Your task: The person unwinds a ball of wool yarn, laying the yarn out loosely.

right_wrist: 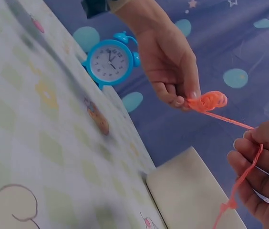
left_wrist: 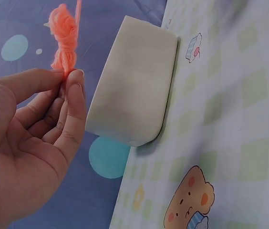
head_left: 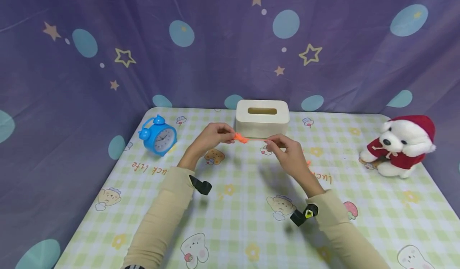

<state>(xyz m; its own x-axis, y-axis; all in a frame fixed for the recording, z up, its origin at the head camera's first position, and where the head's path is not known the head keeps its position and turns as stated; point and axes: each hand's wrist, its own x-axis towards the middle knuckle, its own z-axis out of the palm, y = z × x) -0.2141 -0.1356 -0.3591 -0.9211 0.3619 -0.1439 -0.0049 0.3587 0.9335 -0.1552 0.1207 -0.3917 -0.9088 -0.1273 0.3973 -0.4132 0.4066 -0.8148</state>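
Observation:
Between finger and thumb, my left hand pinches one end of a small bundle of orange yarn. The bundle is wound and sticks out past the fingertips. A single strand runs taut from it to my right hand, which pinches the strand between thumb and forefinger. Past that pinch the loose tail hangs across the right fingers, with a small knot in it. Both hands are raised above the table, in front of the tissue box.
A cream tissue box stands at the table's back edge. On the left is a blue alarm clock; on the right sits a white plush bear in a red hat. A checked cloth covers the table, and a purple curtain hangs behind.

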